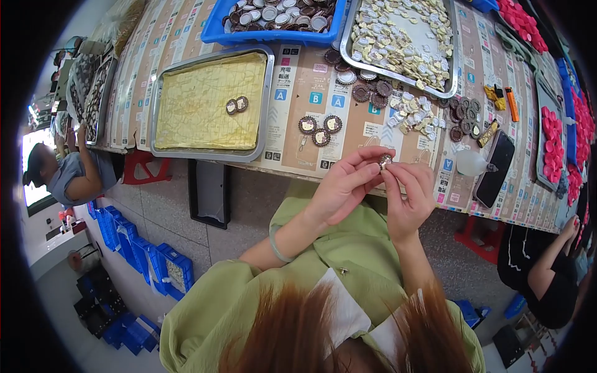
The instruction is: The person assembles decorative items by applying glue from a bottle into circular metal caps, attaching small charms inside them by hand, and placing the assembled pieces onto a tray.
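Small shiny piece (386, 160) clamped between the fingertips of the left hand (353, 185) and right hand (410, 191), above the edge of the table (298, 158); printed table covering reads "A", "B" and "200".

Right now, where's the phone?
In the head view, the phone lies near the front edge of the table, to the right of the right hand, just beside the white bottle.
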`<state>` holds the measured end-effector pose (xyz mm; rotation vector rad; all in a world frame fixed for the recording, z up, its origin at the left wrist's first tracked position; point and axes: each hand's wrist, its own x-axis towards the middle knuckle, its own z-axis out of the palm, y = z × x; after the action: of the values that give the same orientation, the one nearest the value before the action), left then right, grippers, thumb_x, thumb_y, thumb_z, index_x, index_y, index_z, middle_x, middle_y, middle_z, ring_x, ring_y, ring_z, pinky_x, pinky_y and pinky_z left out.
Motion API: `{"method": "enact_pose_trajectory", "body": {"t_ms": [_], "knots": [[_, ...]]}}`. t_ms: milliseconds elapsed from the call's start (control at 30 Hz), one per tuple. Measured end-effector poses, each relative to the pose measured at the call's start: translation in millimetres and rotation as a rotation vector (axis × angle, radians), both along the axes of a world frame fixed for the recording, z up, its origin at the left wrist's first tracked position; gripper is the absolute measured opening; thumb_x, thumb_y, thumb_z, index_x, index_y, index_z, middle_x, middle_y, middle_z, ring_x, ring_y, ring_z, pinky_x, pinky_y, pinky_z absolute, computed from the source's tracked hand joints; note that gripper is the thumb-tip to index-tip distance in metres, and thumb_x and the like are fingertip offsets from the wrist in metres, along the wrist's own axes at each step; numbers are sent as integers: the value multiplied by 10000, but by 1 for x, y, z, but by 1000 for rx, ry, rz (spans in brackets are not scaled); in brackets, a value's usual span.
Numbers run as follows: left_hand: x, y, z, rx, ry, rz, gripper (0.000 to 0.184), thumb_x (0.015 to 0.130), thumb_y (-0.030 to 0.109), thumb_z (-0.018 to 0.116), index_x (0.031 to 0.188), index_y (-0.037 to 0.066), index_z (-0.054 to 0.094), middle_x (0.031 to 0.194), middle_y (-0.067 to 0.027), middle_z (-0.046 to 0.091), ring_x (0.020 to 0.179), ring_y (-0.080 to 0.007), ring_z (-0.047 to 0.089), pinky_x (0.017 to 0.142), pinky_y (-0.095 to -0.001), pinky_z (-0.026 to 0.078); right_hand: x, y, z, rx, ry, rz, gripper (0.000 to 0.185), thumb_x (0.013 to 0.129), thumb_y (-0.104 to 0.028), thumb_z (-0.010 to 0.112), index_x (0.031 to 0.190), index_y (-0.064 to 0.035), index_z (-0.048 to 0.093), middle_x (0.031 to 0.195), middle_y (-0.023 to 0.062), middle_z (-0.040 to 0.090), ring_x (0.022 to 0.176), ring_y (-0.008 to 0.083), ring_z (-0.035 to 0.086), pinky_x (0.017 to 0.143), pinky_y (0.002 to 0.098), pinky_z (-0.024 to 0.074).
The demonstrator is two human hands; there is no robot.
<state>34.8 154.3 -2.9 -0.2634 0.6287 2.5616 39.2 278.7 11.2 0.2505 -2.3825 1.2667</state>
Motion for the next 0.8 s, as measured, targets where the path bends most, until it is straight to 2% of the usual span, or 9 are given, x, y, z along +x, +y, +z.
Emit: {"method": "enact_pose_trajectory", "body": {"t_ms": [167,267,333,400,433,500,567,667,800], "knots": [[-1,0,5,-43,-1,43,291,858,50,452,1147,14,441,1131,-67,494,966,-121,502,852,-267,414,5,-3,0,26,9,-9,184,649,4,653,831,-18,630,822,71,577,772,218,497,663,296,413],[-1,1,10,-117,16,52,311,852,29,449,1162,7,432,1137,-88,494,956,-124,510,820,-259,429,10,-3,3,41,-78,-4,158,683,-16,625,840,-20,634,847,79,550,817,212,473,695,284,394],[2,3,11,-182,35,61,325,847,16,449,1171,2,428,1140,-105,495,945,-124,516,794,-255,441,13,-3,3,-195,-217,31,164,719,-31,592,879,-14,624,873,87,506,839,195,456,733,266,372],[4,3,9,-380,80,57,310,835,8,466,1143,-15,459,1046,-116,555,892,-119,547,769,-234,449,14,-2,4,-280,-211,1,175,734,-27,577,905,-7,609,881,87,491,840,184,453,744,260,367],[5,3,11,-381,78,59,310,835,8,466,1143,-15,459,1046,-116,555,892,-119,547,769,-234,449,15,-1,4,-363,-205,-30,186,750,-24,562,931,1,595,889,86,476,841,173,451,755,254,361],[5,3,19,-507,71,53,282,824,23,495,1101,-28,495,948,-106,598,836,-114,570,729,-220,459,16,4,1,-391,-197,-64,177,778,-20,534,948,14,567,902,86,468,857,156,450,765,246,358],[5,2,19,-512,63,44,276,822,26,500,1092,-28,501,936,-104,603,820,-115,575,716,-219,461,16,8,1,-429,-246,-48,139,823,-6,463,934,30,540,986,64,442,870,107,447,783,216,352],[5,1,19,-489,36,18,270,818,29,506,1081,-29,508,922,-103,606,805,-116,581,702,-217,463,16,9,0,-497,-255,-77,121,797,-4,508,903,20,562,909,86,480,864,151,464,774,238,358],[5,-1,16,-413,-15,-20,265,817,30,509,1073,-40,503,931,-116,602,812,-121,583,707,-216,462,15,9,0,-466,-227,-53,117,797,-7,510,899,24,558,896,84,492,854,150,468,773,238,361]]}}
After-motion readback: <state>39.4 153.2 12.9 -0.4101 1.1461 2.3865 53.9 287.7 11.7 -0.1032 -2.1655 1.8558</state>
